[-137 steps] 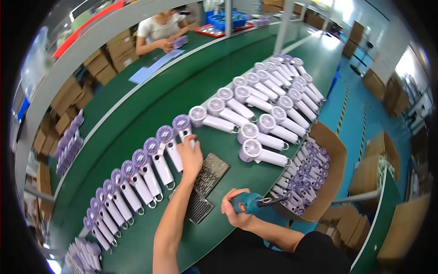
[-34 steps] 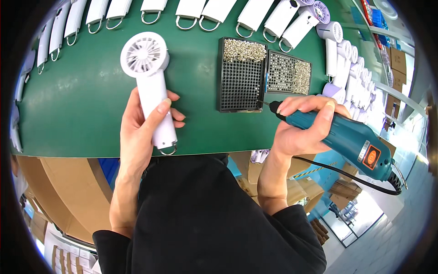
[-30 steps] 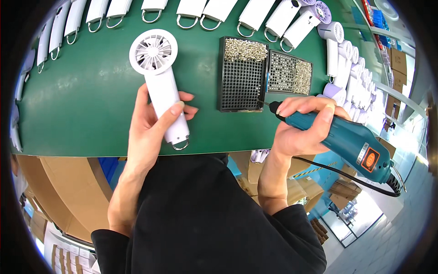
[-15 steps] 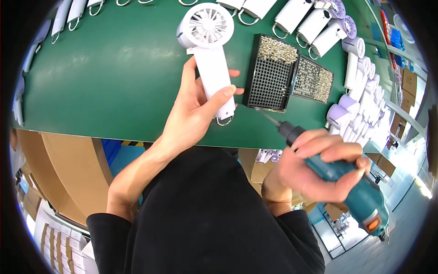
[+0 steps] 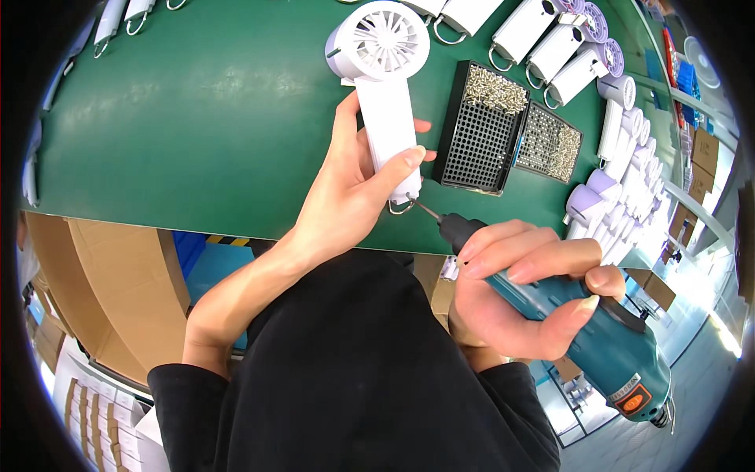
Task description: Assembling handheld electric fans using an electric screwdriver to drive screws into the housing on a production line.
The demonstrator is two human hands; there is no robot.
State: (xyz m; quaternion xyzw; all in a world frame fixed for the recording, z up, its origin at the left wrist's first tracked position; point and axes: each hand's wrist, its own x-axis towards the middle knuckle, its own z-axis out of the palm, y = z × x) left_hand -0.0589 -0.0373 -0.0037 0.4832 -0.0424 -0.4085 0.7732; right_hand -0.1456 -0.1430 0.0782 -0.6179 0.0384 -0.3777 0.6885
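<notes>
A white and pale purple handheld fan (image 5: 385, 118) lies in my left hand (image 5: 346, 193), whose fingers wrap round its handle with the thumb on top. The fan's round grille points away from me, and a small metal ring (image 5: 401, 207) hangs at the handle's near end. My right hand (image 5: 527, 287) is closed round a teal electric screwdriver (image 5: 605, 346). The screwdriver's thin bit reaches to the handle's end beside the ring; whether a screw sits on the tip is too small to tell.
Right of the fan stands a black screw tray (image 5: 478, 134) with loose small screws, joined by a second screw tray (image 5: 546, 141). More fans (image 5: 578, 75) lie along the far and right sides of the green table (image 5: 197, 141). Cardboard boxes (image 5: 126, 291) stand below its front edge.
The screwdriver's bit has moved left from the screw tray's near edge to the end of the fan's handle. In the picture, the fan and my left hand sit slightly farther right.
</notes>
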